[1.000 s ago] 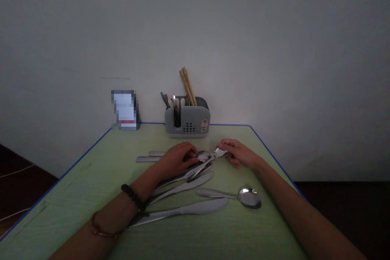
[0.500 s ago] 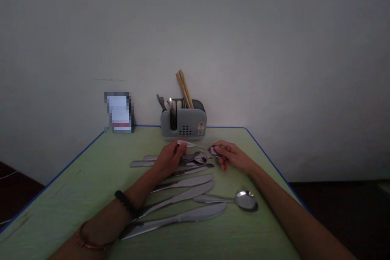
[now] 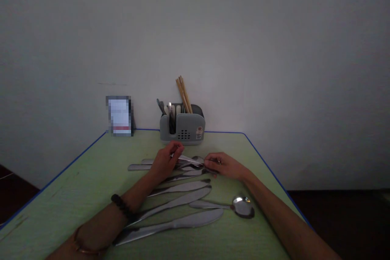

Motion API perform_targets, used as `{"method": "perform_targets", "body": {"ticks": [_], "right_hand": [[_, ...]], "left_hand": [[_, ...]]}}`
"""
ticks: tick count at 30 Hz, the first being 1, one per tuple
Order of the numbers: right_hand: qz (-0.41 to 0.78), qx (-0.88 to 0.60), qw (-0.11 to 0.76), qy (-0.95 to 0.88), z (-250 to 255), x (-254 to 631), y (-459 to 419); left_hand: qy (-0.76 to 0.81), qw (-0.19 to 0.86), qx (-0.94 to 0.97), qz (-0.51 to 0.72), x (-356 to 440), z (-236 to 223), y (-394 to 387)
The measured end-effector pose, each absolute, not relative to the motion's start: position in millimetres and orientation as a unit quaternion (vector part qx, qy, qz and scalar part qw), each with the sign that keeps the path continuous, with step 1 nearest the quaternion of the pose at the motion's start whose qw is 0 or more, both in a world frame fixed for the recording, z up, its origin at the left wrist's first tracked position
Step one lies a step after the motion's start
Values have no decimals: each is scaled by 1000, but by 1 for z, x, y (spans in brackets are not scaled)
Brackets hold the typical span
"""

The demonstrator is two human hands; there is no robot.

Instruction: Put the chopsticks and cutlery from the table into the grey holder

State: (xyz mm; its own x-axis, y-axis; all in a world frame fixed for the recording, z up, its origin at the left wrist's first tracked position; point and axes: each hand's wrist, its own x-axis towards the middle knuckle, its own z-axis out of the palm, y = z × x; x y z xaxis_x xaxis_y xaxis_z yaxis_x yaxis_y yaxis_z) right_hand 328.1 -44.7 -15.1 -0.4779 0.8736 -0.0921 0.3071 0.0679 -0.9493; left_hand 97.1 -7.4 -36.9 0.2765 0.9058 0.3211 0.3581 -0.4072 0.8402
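My right hand (image 3: 227, 165) is closed around the bowl end of a metal spoon, its fingers covering most of the bowl. The spoon's handle (image 3: 190, 159) points left, low over a small group of spoons (image 3: 198, 159). Above the handle's far end is my left hand (image 3: 166, 160), thumb and fingers slightly apart, apparently not gripping it. Part of the group is hidden by this hand; two handles (image 3: 138, 167) stick out to its left. Nearer to me lie several table knives (image 3: 183, 187) in rows, and a larger spoon (image 3: 243, 206) rests at their right.
A grey cutlery holder (image 3: 190, 128) with chopsticks (image 3: 183, 94) and other utensils stands at the table's back edge, by the wall. To its left a blurred phone-like screen (image 3: 120, 115) leans upright. The green table (image 3: 91, 178) has a blue edge.
The right hand has lowered the spoon leftward and toward me, onto or just over the spoon group. My left hand has come away from the handle end and shifted slightly left.
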Motion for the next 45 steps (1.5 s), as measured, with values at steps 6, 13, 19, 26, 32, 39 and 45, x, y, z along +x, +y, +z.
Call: {"method": "perform_targets", "body": {"ticks": [6,13,19,26,32,39,45], "right_hand": [[542,-460,323,-624,-17,332,-45],[583,-456,469,-481,-25,334,-44],[626,-388,514,-440,-24,323,-52],[615,-374,502,-480,-30,312,-53],[637,-348,522,-448,-32,316,-48],[689,-330,493,-416,-33,321,-47],[695,-318,481,-430,-31,324,-50]], "left_hand": [[436,293,736,427,92,-36,-10],[373,198,843,333,93,-35,-15],[338,139,889,277,97,-32,-17],[317,162,905,232,97,-28,-20],[348,205,893,197,99,-26,-21],[379,214,870,234,99,-37,-17],[349,203,882,242,98,-34,-16]]}}
